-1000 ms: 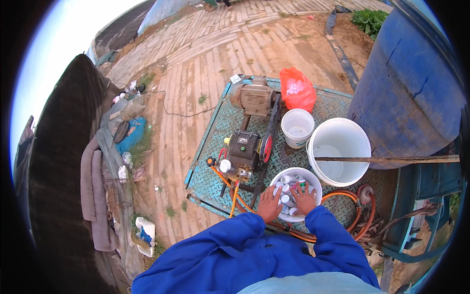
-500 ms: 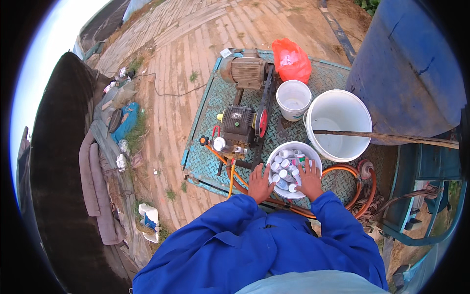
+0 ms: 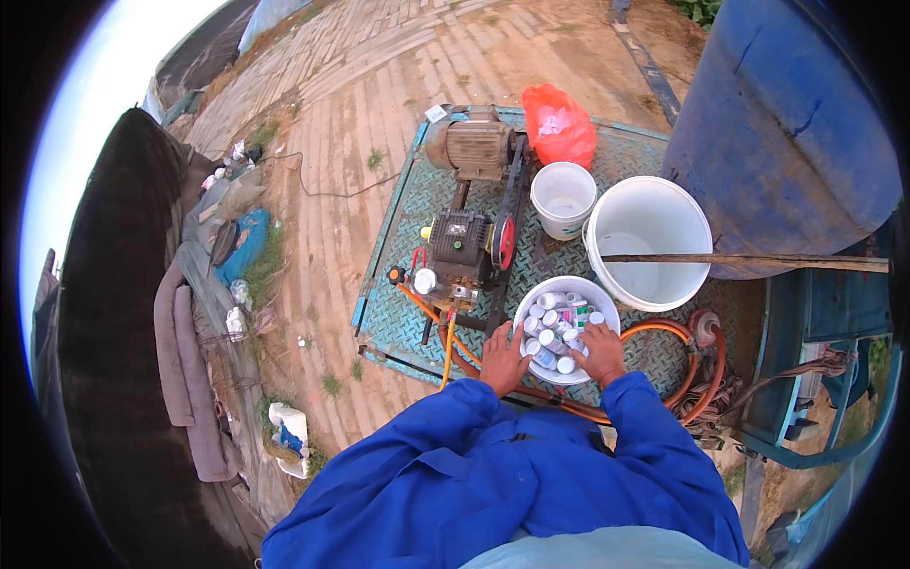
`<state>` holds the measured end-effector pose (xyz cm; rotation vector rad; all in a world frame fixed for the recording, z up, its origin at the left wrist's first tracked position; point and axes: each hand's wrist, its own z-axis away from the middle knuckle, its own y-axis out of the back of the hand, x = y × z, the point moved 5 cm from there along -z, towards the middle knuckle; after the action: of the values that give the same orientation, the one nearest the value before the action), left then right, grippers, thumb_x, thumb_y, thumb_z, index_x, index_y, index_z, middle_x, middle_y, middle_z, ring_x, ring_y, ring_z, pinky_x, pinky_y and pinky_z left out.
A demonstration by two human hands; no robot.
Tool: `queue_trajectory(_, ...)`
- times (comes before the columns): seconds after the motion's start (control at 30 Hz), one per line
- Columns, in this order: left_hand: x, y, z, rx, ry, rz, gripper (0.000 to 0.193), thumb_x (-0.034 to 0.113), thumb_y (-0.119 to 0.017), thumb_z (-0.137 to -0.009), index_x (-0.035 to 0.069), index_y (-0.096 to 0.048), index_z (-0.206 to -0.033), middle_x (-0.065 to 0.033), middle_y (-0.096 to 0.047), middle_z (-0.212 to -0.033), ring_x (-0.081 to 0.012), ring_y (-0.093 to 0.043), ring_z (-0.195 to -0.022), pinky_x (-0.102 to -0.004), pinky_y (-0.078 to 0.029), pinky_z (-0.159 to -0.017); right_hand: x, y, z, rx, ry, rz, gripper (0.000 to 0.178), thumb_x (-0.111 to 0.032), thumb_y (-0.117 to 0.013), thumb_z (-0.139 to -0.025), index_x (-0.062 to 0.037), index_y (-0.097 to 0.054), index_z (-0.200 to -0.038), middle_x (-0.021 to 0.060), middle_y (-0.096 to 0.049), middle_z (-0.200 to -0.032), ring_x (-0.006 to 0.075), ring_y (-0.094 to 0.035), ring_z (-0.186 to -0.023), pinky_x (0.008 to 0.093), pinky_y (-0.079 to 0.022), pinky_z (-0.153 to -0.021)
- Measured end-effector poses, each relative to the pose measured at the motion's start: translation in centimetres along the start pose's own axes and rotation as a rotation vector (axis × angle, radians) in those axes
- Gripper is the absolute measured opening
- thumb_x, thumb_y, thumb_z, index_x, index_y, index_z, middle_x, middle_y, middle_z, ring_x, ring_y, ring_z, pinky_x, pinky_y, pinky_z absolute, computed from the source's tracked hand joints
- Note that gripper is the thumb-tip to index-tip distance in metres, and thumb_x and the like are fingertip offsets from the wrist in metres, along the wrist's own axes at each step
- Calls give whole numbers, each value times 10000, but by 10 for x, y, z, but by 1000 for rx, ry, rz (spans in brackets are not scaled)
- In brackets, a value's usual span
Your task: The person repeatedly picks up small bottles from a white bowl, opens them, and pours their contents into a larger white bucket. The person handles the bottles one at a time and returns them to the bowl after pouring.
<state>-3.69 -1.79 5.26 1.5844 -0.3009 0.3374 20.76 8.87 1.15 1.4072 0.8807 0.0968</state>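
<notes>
A white basin (image 3: 523, 305) holds several small white bottles (image 3: 559, 325) with white caps, some with pink or green labels. My left hand (image 3: 503, 361) rests against the basin's left near rim, its fingers apart and pointing away from me. On the opposite side, my right hand (image 3: 601, 354) lies over the right near rim, fingers stretched toward the bottles, thumb inside the edge. I see no bottle lifted in either hand. The basin sits on a teal tread-plate platform (image 3: 398, 256), close to my body.
Left of the basin stands a motor-driven pump (image 3: 460, 237) with a belt and pulley. Behind are a small white bucket (image 3: 564, 194), a larger one (image 3: 654, 294) with a stick (image 3: 749, 258) across it, and a red plastic bag (image 3: 557, 123). An orange hose (image 3: 664, 324) curls beside a blue tank (image 3: 787, 142).
My right hand has drawn back from over the bottles toward the basin's right rim. My left hand stays at the left rim. The view has shifted slightly.
</notes>
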Motion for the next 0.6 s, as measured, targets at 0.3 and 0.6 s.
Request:
queue_trajectory(0.3, 21, 49, 12, 65, 81, 185, 909, 307, -812, -1006, 20, -345, -1730, -295, -431, -1615, -509, -443, -1482, -578, -366, -1231, 0, -2, 0, 47, 21, -22, 345, -360, -917, -777, -116, -792, -987, 95, -765, -1041, 346, -696, -1106, 513, -565, -914)
queue_trajectory(0.6, 69, 281, 11, 679, -7, 327, 818, 244, -803, -1000, -50, -380, -1635, -233, -458, -1508, -389, -464, -1405, -532, -363, -1233, -2, 2, 3, 78, 6, -27, 272, -340, -891, -802, -113, -790, -911, 113, -773, -976, 371, -707, -1033, 528, -560, -872)
